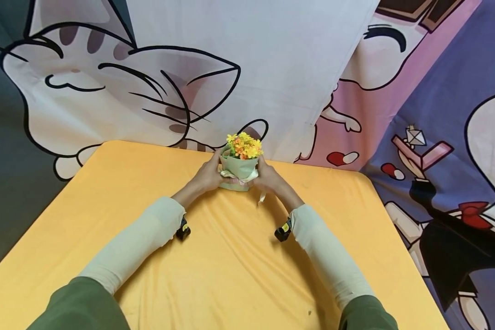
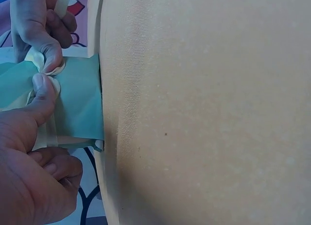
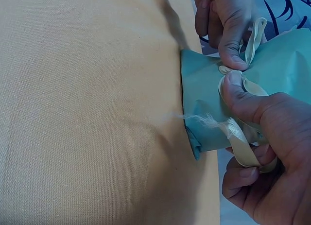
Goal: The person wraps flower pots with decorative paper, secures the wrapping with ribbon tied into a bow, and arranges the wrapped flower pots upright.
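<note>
A small bunch of yellow and orange flowers (image 1: 245, 145), wrapped in pale green paper (image 1: 240, 167), stands upright near the table's far edge. Round the wrap's lower part runs a cream ribbon (image 3: 253, 89), knotted or crossed at the front. My left hand (image 1: 209, 175), on the left side, pinches the ribbon at the crossing, its thumb pressed there. From the other side my right hand (image 1: 269, 177) does likewise, thumb tip against the left one. A frayed ribbon end (image 3: 235, 129) hangs across its curled fingers. What lies behind the wrap is hidden.
A yellow cloth with soft creases covers the table (image 1: 222, 256). Behind it hangs a curtain printed with a cartoon cat (image 1: 107, 105). More printed cloth (image 1: 445, 137) drapes along the right side. A dark wrist camera (image 1: 183, 230) sits on each wrist.
</note>
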Motion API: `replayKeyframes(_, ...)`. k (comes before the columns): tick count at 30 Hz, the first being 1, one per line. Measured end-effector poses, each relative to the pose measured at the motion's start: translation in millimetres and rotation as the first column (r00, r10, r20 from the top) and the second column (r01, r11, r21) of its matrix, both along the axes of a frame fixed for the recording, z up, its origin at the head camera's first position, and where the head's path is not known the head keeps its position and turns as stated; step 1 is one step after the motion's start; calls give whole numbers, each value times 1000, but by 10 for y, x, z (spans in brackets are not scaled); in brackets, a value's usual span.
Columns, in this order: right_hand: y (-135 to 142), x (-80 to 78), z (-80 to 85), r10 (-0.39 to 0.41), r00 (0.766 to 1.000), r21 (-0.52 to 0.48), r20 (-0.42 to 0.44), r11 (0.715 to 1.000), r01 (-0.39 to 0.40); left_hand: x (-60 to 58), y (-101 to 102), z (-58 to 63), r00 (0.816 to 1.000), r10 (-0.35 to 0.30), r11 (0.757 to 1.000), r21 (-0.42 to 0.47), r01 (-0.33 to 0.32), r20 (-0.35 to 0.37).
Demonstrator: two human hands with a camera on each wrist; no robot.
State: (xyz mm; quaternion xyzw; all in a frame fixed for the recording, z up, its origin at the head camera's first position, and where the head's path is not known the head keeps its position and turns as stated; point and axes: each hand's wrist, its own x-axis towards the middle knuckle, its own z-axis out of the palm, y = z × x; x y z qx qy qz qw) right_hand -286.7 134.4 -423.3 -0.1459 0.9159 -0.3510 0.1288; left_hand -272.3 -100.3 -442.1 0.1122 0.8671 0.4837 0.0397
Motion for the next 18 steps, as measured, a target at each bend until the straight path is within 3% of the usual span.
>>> replayKeyframes(5, -3, 0, -49, 14, 1000, -47, 6, 999, -14, 4, -25, -52, 1000, -14, 998, 55, 14, 8)
replayKeyframes(11, 4, 38, -86, 22, 999, -94, 31, 995, -19, 24, -39, -125, 995, -87, 980, 182, 79, 40)
replayKeyframes(14, 17, 60, -83, 11, 999, -104, 42, 995, -6, 42, -67, -116, 991, -123, 979, 168, 113, 47)
replayKeyframes(18, 59, 117, -58, 9, 999, -90, 41, 996, -5, 96, -133, -63, 988, -146, 987, 71, 142, 52)
